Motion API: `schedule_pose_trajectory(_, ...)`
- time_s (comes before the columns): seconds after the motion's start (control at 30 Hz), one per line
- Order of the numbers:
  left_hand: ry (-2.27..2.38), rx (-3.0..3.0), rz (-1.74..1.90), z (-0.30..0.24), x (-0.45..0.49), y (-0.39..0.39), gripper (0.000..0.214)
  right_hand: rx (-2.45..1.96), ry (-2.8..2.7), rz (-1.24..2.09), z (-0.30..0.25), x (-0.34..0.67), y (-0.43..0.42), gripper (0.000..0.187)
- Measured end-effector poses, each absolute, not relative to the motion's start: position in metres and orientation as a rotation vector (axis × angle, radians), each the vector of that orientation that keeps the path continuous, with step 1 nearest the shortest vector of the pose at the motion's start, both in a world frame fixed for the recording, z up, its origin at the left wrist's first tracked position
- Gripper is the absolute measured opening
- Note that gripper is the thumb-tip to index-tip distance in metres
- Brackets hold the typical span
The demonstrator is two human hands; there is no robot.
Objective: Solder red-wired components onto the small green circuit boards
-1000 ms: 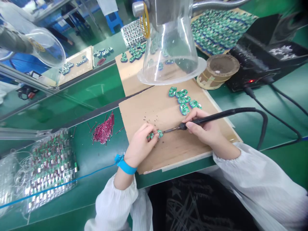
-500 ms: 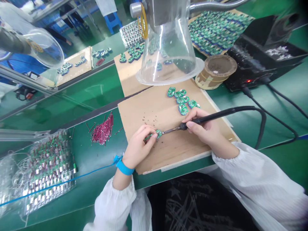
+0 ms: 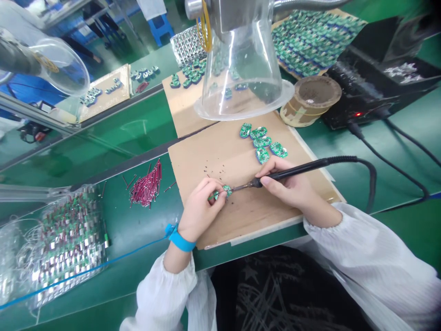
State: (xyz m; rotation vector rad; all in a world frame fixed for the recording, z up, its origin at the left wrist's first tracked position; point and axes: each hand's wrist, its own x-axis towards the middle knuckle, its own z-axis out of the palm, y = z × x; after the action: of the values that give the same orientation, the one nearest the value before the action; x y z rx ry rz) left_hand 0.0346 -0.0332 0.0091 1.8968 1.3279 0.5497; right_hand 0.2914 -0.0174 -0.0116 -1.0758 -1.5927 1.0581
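Between the fingers and thumb of my left hand (image 3: 206, 201) is a small green circuit board (image 3: 227, 189), partly hidden by the fingertips. My right hand (image 3: 287, 184) is closed round the black handle of a soldering iron (image 3: 299, 169). The iron's metal tip points left and meets the board's right edge; whether it touches cannot be made out. Both hands are over a brown board (image 3: 255, 216) lying on the green table. Several more circuit boards (image 3: 262, 142) lie on it just beyond my right hand.
A clear fume hood (image 3: 241, 87) hangs beyond my hands. Red wires (image 3: 147, 185) are heaped at left, near bagged parts (image 3: 69, 239). A round brown pot (image 3: 310, 99) and a black soldering station (image 3: 365, 92) stand at right, with the iron's cable arching over. A blue cord runs from my left wrist.
My right hand and the soldering iron have shifted slightly left, closer to the held circuit board. My left thumb has moved a little, leaving more of that board showing.
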Motion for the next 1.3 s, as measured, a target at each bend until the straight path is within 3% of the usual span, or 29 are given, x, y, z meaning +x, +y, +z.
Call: schedule_pose_trajectory(1.3,1.363,1.910,0.571,0.012,0.041,-0.036,0.015,-1.071,-1.404,1.068,-0.022,0.294,-0.018,0.021)
